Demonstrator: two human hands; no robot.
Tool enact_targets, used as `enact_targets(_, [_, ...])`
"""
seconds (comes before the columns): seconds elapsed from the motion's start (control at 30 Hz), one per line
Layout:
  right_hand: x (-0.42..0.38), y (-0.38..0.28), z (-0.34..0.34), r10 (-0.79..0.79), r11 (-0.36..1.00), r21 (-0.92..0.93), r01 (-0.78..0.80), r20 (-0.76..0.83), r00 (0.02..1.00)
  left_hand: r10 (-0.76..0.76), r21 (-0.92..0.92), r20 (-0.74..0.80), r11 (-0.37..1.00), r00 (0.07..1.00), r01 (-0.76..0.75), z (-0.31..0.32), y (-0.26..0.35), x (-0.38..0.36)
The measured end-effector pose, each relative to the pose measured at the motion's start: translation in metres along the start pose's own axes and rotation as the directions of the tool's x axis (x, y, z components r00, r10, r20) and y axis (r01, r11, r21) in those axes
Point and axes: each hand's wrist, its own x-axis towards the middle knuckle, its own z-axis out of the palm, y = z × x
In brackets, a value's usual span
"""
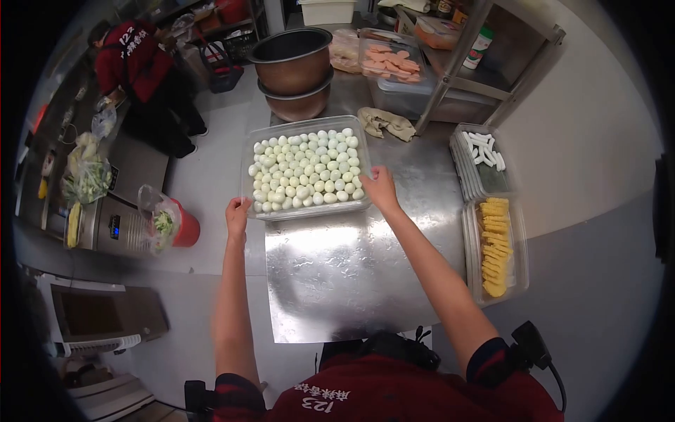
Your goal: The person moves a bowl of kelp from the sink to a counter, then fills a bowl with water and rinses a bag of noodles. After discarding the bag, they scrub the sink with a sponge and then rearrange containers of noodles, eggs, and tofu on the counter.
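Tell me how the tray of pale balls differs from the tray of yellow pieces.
The tray of pale balls is wide, heaped with round whitish balls and gripped by the left hand and right hand. The tray of yellow pieces is narrow, holds stacked flat pieces, untouched. Both are clear plastic on the steel table.

Your tray of eggs (306,169) sits at the steel table's (351,274) far left edge. Two stacked pots (294,70) stand behind it. Two food containers (494,243) line the right edge.

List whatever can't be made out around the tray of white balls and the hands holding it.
Head view:
- Left hand fingertips: hidden under the tray rim.
- What the white balls are: too small to tell.
- Lower pot: its inside is covered by the upper pot.
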Motion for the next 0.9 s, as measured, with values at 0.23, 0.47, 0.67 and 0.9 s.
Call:
enact_targets(0.23, [0.045,-0.001,0.005,0.299,0.952,0.0,-0.307,0.223,0.928,0.087,-0.093,-0.093,0.991,0.992,-0.096,0.016,0.039,0.005])
enact_targets(0.47, [-0.02,-0.013,-0.081,0.234,0.442,0.764,-0.469,0.407,0.883,0.235,-0.279,0.13,0.941,0.963,-0.192,0.041,0.114,-0.013])
enact_targets(0.67, [-0.102,0.002,-0.144,0.212,0.228,0.823,-0.521,0.48,0.851,0.223,-0.178,0.618,0.974,0.754,-0.142,0.135,0.143,0.01])
enact_targets(0.9, [-0.11,0.075,-0.119,0.351,0.074,0.959,-0.273,0.232,0.907,0.332,-0.266,0.018,0.911,0.943,-0.315,0.151,0.095,-0.048])
